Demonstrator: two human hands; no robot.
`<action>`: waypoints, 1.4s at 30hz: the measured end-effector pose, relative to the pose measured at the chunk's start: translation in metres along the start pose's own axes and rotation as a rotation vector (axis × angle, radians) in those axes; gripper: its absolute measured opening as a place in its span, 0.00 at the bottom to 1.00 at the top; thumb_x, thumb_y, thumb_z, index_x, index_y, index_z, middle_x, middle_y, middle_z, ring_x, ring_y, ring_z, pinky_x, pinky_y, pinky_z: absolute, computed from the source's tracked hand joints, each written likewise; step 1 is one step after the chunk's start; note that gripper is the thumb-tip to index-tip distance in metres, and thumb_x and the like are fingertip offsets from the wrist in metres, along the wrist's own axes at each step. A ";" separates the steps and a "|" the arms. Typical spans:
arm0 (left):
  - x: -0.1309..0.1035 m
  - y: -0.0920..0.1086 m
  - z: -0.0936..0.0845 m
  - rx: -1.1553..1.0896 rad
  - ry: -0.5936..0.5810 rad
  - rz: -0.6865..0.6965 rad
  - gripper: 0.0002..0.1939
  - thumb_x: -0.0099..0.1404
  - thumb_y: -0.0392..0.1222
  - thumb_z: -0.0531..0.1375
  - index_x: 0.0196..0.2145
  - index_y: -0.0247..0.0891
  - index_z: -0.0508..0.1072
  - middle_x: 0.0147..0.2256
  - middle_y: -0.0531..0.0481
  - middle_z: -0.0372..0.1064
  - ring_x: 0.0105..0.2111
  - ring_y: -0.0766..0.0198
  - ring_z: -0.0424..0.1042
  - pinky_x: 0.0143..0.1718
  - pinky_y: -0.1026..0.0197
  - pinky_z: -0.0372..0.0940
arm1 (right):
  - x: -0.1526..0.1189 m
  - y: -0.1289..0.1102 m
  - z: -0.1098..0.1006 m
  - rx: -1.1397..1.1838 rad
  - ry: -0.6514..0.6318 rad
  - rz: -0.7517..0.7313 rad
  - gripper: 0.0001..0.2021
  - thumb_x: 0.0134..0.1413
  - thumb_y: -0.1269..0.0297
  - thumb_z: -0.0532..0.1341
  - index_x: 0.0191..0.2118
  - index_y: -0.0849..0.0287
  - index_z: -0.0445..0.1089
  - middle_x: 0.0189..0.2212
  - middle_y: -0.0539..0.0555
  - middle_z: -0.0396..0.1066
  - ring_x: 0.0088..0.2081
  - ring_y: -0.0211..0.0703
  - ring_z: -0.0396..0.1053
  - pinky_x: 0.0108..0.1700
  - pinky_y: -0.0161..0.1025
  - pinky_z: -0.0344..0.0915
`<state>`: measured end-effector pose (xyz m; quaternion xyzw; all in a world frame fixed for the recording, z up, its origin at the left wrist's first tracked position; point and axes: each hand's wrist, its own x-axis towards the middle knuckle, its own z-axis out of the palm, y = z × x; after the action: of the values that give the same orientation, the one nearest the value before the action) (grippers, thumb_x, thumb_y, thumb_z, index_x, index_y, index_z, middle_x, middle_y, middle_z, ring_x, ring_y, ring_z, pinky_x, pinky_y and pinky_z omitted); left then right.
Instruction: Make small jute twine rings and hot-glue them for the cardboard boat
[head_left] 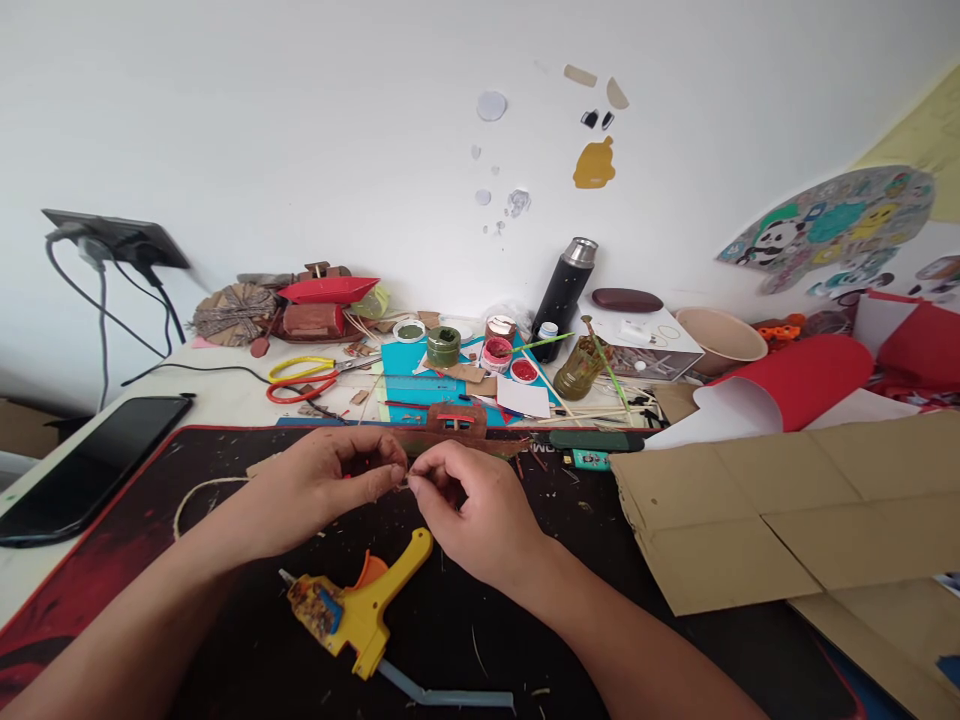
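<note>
My left hand (349, 475) and my right hand (469, 505) meet fingertip to fingertip above the dark desk mat. Both are closed in a pinch; whatever lies between the fingertips is too small to make out. Just behind them stands a brown painted model boat (457, 425) with a small cabin, partly hidden by my hands. In front of my hands lies a yellow glue gun (367, 610), its nozzle toward the left and a bent glue stick (450, 697) sticking out of its back. A pale cord (202, 487) curves beside my left forearm.
Red and yellow scissors (304, 380), paint jars (443, 346), a brush jar (581, 368) and a black thermos (568, 290) stand or lie toward the wall. Cardboard sheets (735, 500) cover the right side. A phone (97, 455) rests at the left. Scraps litter the mat.
</note>
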<state>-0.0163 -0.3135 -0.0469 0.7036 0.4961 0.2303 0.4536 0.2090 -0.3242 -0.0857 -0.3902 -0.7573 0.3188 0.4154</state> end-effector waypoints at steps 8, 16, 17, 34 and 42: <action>0.001 -0.001 -0.005 -0.019 0.061 -0.005 0.26 0.73 0.69 0.63 0.39 0.43 0.85 0.34 0.49 0.81 0.33 0.57 0.75 0.34 0.61 0.71 | 0.002 -0.001 -0.004 0.073 0.020 0.102 0.03 0.67 0.65 0.65 0.41 0.54 0.77 0.29 0.49 0.78 0.29 0.40 0.74 0.35 0.36 0.69; -0.001 -0.001 -0.001 0.067 0.121 0.048 0.21 0.68 0.66 0.69 0.41 0.46 0.85 0.38 0.49 0.84 0.39 0.53 0.79 0.43 0.56 0.74 | 0.004 -0.001 -0.004 0.135 0.019 0.139 0.03 0.66 0.64 0.65 0.42 0.55 0.77 0.28 0.48 0.75 0.28 0.40 0.72 0.32 0.36 0.66; -0.001 0.000 -0.001 0.072 0.125 0.046 0.20 0.68 0.65 0.69 0.40 0.46 0.85 0.37 0.49 0.83 0.38 0.53 0.78 0.42 0.56 0.74 | 0.004 -0.001 -0.004 0.138 0.019 0.139 0.03 0.66 0.64 0.65 0.42 0.55 0.77 0.28 0.48 0.76 0.28 0.40 0.72 0.32 0.36 0.65; -0.002 0.000 -0.001 0.118 0.074 0.008 0.16 0.73 0.59 0.63 0.39 0.45 0.82 0.36 0.51 0.81 0.38 0.54 0.76 0.38 0.57 0.68 | 0.003 0.002 -0.003 0.130 0.000 0.126 0.04 0.68 0.64 0.65 0.43 0.55 0.79 0.29 0.48 0.77 0.29 0.40 0.73 0.35 0.37 0.66; 0.001 0.001 -0.003 0.113 0.119 0.018 0.17 0.70 0.59 0.64 0.36 0.43 0.81 0.34 0.50 0.80 0.36 0.54 0.77 0.35 0.57 0.68 | 0.006 0.000 -0.010 0.129 0.021 0.113 0.07 0.70 0.63 0.65 0.44 0.55 0.81 0.29 0.49 0.78 0.29 0.41 0.73 0.34 0.37 0.66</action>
<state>-0.0175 -0.3114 -0.0453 0.7177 0.5280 0.2474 0.3806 0.2153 -0.3170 -0.0790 -0.4083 -0.7076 0.3858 0.4287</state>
